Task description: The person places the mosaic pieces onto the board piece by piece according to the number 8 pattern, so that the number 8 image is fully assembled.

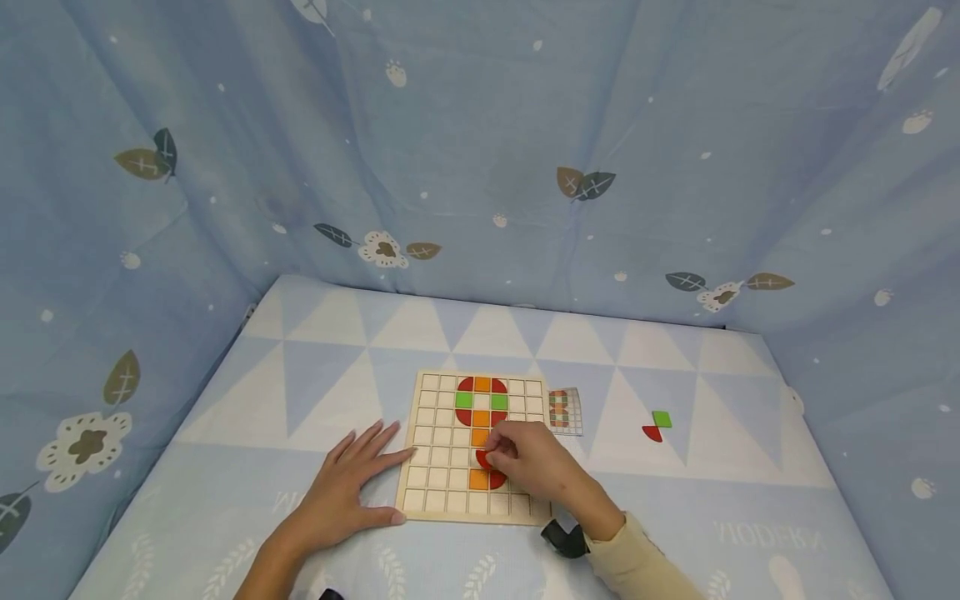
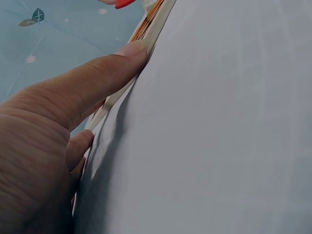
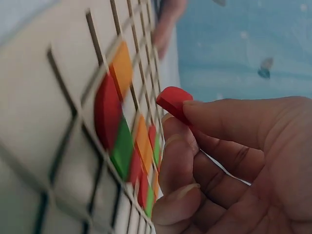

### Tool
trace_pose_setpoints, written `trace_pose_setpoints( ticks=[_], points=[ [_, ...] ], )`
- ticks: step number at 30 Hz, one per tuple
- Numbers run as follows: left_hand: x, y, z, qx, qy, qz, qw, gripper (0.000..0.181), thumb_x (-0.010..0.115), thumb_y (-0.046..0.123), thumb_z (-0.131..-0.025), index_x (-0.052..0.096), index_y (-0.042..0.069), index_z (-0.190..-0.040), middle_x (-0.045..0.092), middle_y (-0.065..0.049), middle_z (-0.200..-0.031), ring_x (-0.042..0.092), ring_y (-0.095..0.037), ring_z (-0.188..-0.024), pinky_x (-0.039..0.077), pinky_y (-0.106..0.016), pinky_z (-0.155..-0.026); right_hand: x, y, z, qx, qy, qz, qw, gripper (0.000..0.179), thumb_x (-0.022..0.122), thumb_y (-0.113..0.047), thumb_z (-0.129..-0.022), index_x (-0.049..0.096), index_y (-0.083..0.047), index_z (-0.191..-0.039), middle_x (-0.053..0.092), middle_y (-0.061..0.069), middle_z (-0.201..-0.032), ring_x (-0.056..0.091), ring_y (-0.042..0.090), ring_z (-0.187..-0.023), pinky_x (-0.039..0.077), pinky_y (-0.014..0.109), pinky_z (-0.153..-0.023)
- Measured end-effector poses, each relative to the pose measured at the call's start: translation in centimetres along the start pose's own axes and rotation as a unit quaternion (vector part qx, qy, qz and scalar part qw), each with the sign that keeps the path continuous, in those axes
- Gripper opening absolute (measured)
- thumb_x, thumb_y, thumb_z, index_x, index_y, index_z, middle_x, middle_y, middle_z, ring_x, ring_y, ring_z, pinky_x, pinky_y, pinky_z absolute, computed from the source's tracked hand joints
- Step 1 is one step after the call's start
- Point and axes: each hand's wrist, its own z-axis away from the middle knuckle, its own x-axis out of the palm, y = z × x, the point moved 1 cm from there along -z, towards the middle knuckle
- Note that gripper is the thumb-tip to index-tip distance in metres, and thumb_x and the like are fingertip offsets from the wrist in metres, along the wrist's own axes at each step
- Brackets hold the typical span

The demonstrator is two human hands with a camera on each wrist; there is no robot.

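Observation:
A wooden grid board (image 1: 416,500) lies on the table, with orange, red and green pieces set in its squares. My right hand (image 1: 542,463) pinches a red quarter-circle piece (image 3: 173,102) between thumb and fingers, held just off the board. Near it sit an orange square (image 1: 478,479) and another red quarter-circle (image 1: 498,481); a green piece (image 3: 123,146) also shows in the right wrist view. My left hand (image 1: 341,492) rests with spread fingers at the board's left side. Its thumb (image 2: 109,68) presses against the board's edge in the left wrist view.
A small printed pattern card (image 1: 574,410) lies against the board's right side. Farther right are a loose green square (image 1: 662,419) and a loose red quarter-circle (image 1: 652,434). Blue patterned cloth (image 1: 495,150) hangs behind and beside the table.

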Motion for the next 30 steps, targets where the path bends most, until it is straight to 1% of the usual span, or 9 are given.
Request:
trace_pose_setpoints(
  ticks=[3, 6, 9, 13, 19, 23, 26, 30],
  points=[
    [0.0, 0.0, 0.0, 0.001, -0.001, -0.003, 1.0000, 0.086, 0.082, 0.068, -0.075, 0.057, 0.036, -0.151, 0.031, 0.001, -0.170, 0.019, -0.033, -0.158, 0.007, -0.059, -0.123, 1.2, -0.2, -0.6, -0.002, -0.011, -0.014, 0.9998, 0.011, 0.072, -0.012, -0.099, 0.069, -0.019, -0.091, 0.061, -0.014, -0.076, 0.054, 0.004, -0.066, 0.050, 0.024, -0.061],
    [0.1, 0.0, -0.1, 0.000, -0.004, -0.004, 1.0000, 0.086, 0.081, 0.069, -0.075, 0.057, 0.037, -0.152, 0.031, 0.001, -0.170, 0.019, -0.032, -0.158, 0.007, -0.058, -0.123, 2.2, -0.4, -0.9, -0.001, -0.012, -0.022, 0.9997, 0.013, 0.072, -0.011, -0.098, 0.069, -0.019, -0.089, 0.061, -0.014, -0.075, 0.055, 0.003, -0.067, 0.050, 0.023, -0.063],
    [0.1, -0.1, 0.0, -0.002, -0.004, -0.003, 1.0000, 0.086, 0.080, 0.070, -0.076, 0.057, 0.037, -0.152, 0.031, 0.002, -0.170, 0.018, -0.032, -0.159, 0.006, -0.058, -0.123, 2.9, -0.6, -1.1, -0.004, -0.010, -0.017, 0.9998, 0.014, 0.073, -0.012, -0.098, 0.069, -0.019, -0.086, 0.060, -0.015, -0.074, 0.055, 0.002, -0.067, 0.049, 0.023, -0.063],
    [0.0, -0.1, 0.1, 0.001, 0.004, -0.002, 1.0000, 0.086, 0.080, 0.069, -0.075, 0.058, 0.036, -0.151, 0.032, 0.001, -0.170, 0.020, -0.033, -0.158, 0.007, -0.057, -0.123, 3.5, -1.1, -1.3, -0.007, -0.004, 0.005, 1.0000, 0.016, 0.074, -0.013, -0.097, 0.068, -0.021, -0.085, 0.058, -0.016, -0.072, 0.053, 0.003, -0.065, 0.047, 0.022, -0.061],
    [0.0, -0.1, 0.1, 0.011, 0.006, -0.002, 0.9999, 0.085, 0.080, 0.068, -0.076, 0.057, 0.035, -0.151, 0.032, 0.000, -0.170, 0.020, -0.034, -0.158, 0.008, -0.057, -0.122, 3.7, -1.4, -1.3, 0.011, -0.006, 0.041, 0.9991, 0.016, 0.075, -0.014, -0.096, 0.067, -0.023, -0.085, 0.057, -0.016, -0.074, 0.052, 0.003, -0.066, 0.047, 0.022, -0.061],
    [-0.1, -0.1, 0.1, 0.013, 0.008, -0.003, 0.9999, 0.085, 0.082, 0.066, -0.075, 0.059, 0.034, -0.151, 0.033, -0.001, -0.169, 0.021, -0.034, -0.157, 0.008, -0.057, -0.122, 3.9, -1.8, -1.1, -0.001, -0.012, 0.056, 0.9984, 0.014, 0.077, -0.018, -0.096, 0.067, -0.022, -0.088, 0.055, -0.015, -0.079, 0.052, 0.003, -0.069, 0.047, 0.022, -0.062],
    [-0.2, -0.1, 0.1, 0.018, 0.011, -0.004, 0.9998, 0.085, 0.082, 0.066, -0.075, 0.059, 0.033, -0.150, 0.034, -0.001, -0.169, 0.022, -0.035, -0.157, 0.009, -0.057, -0.122, 4.2, -2.1, -1.0, -0.016, -0.016, 0.080, 0.9965, 0.013, 0.079, -0.019, -0.095, 0.067, -0.020, -0.090, 0.054, -0.013, -0.081, 0.050, 0.002, -0.071, 0.047, 0.020, -0.062],
    [-0.1, -0.1, 0.1, 0.019, 0.014, -0.003, 0.9997, 0.085, 0.081, 0.067, -0.076, 0.058, 0.034, -0.151, 0.033, -0.001, -0.169, 0.022, -0.035, -0.157, 0.009, -0.057, -0.122, 4.4, -2.3, -0.8, -0.018, -0.011, 0.111, 0.9936, 0.013, 0.079, -0.019, -0.095, 0.067, -0.020, -0.090, 0.054, -0.014, -0.082, 0.049, 0.001, -0.072, 0.046, 0.019, -0.060]
  ],
)
